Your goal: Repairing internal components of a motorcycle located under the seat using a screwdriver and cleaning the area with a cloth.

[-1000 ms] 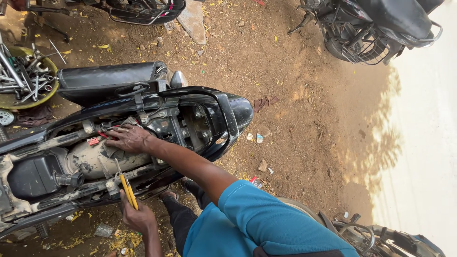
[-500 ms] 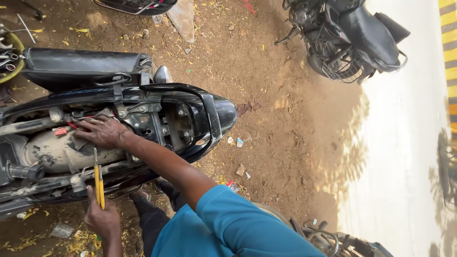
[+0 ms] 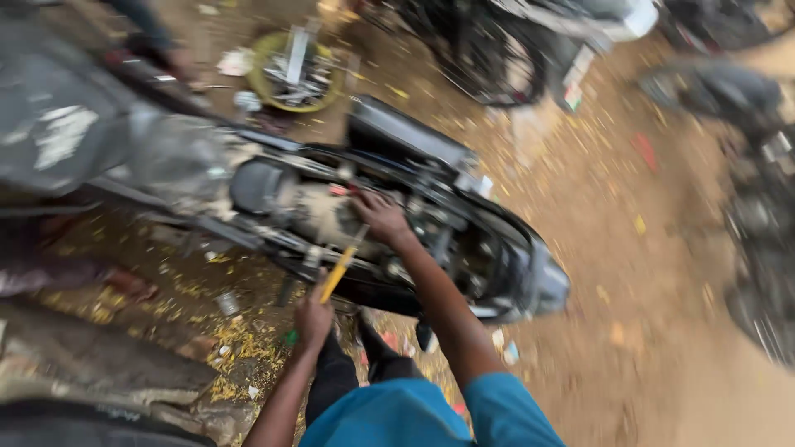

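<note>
Blue sleeves [image 3: 431, 414] of my shirt fill the bottom edge, nearest to me. Just beyond them my left hand [image 3: 313, 319] is clenched around the handle of a yellow screwdriver [image 3: 341, 265], its shaft slanting up toward the open frame. My right hand [image 3: 379, 217] lies further out, fingers bent and pressing down on the metal parts inside the stripped scooter [image 3: 464, 248]; whether it grips anything there I cannot tell, since the view is blurred. The screwdriver's tip sits just beside that hand, against the exposed body under where the seat would go. The scooter lies across my view on bare dirt ground [image 3: 613, 248] strewn with small yellow scraps. Its black seat [image 3: 406, 136] stands on the far side of the frame, touching it. Further off, a round yellowish tray [image 3: 294, 70] holds a heap of metal tools. Farthest away, other motorcycles [image 3: 513, 50] stand parked along the top and right edges.
</note>
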